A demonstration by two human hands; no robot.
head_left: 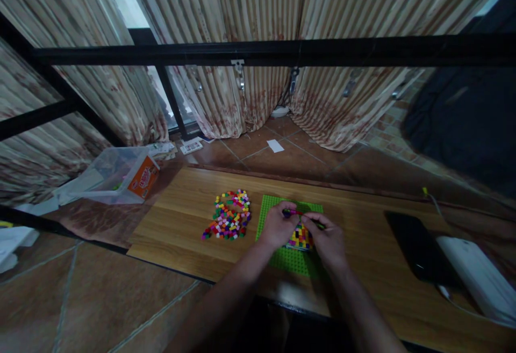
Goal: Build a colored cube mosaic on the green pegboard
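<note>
My left hand (279, 225) and my right hand (328, 236) are close together over a green studded baseplate (296, 263). Between their closed fingertips runs a thin row of toy bricks (297, 212), with purple at its left end and red or pink in the middle. Fingers hide part of this row, and I cannot tell whether it touches what lies below. Just beneath it, a patch of small multicoloured bricks (300, 238) sits on the baseplate, partly covered by my hands. To the left, a loose pile of small coloured bricks (231, 218) is spread on the wooden table (173, 224).
A clear plastic bin (116, 181) with an orange label stands beyond the table's left end. On the table's right lie a black phone-like slab (421, 248) and a white device (475, 275) with a cable. A dark metal rail (262, 53) and curtains (258, 14) cross the back.
</note>
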